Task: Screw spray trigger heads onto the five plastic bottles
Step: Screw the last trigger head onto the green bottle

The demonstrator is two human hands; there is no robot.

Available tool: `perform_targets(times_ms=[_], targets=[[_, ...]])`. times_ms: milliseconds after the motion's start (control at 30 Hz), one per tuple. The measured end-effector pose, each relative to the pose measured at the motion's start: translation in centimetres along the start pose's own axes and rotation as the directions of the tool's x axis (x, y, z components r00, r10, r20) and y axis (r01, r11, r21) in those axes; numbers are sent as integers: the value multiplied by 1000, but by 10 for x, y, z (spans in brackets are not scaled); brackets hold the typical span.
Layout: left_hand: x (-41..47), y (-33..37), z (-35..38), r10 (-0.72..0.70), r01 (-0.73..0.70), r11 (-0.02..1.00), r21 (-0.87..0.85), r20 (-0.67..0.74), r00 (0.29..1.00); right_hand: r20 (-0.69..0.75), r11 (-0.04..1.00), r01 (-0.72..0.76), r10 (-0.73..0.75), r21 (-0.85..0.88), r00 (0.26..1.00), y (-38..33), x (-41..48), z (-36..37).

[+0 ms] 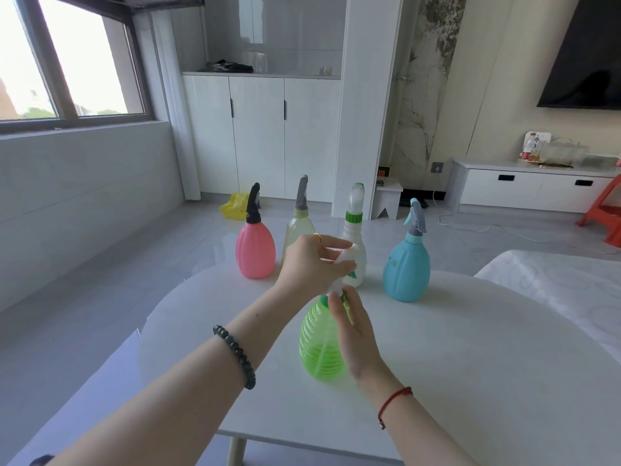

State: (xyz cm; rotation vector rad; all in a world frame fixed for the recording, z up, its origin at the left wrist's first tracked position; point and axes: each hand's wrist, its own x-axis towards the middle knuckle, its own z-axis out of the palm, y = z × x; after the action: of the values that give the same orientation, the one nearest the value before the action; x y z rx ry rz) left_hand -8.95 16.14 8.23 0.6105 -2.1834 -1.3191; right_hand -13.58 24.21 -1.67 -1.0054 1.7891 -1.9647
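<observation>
A ribbed green bottle (319,344) stands on the white table (470,364), nearest me. My left hand (311,264) grips a white spray trigger head (341,264) that sits on the bottle's neck. My right hand (356,334) wraps the bottle's right side, fingertips at the neck. Behind stand a pink bottle (254,248) with a black head, a clear bottle (297,230) with a grey head, a white bottle (356,250) with a green collar, and a blue bottle (407,267) with a grey-teal head.
The table's near edge runs below my forearms. White cabinets (258,136) stand at the back, a yellow bag (235,205) lies on the floor, an orange stool (601,206) is at the right, and a patterned white surface (554,284) adjoins the table.
</observation>
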Motion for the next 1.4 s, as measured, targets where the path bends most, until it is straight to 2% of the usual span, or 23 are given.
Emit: perform_targets(times_ms=[233,367,433,500,633,733,833,1000,1167,1300,1400], targets=[[3,-4,0,25,-25,1000,-3,4,1000,-5,990,28,-29,-140,1000,-3,3,-4],[-14,-36,-8,20,-23,988,-153,-20,1000,66,980,-13,27,-200,997,-7,7,-12],[-26,-68,-11,9,-18,984,-175,-55,998,83,971,-14,35,-240,996,-12,9,-15],[-41,-99,-11,-25,25,991,-133,1,1000,108,960,-14,46,-279,993,-17,12,-17],[-56,-123,5,-26,39,998,-51,227,974,154,937,5,52,-348,987,-24,14,-21],[-51,-126,18,1,31,990,-138,223,975,165,921,2,68,-390,984,-27,16,-25],[-50,-127,26,12,19,985,-174,177,984,128,903,12,48,-430,991,-27,17,-25],[-58,-125,34,0,10,990,-140,69,998,24,890,76,-73,-449,997,-24,4,-14],[-60,-120,49,-3,2,997,-75,-4,1000,23,939,-42,53,-341,998,-9,-12,-29],[-50,-101,77,52,-50,998,-26,47,998,-124,942,-181,151,-284,981,-5,-18,-66],[-38,-79,106,85,-85,996,1,122,989,-199,931,-216,162,-293,967,-6,-16,-98]])
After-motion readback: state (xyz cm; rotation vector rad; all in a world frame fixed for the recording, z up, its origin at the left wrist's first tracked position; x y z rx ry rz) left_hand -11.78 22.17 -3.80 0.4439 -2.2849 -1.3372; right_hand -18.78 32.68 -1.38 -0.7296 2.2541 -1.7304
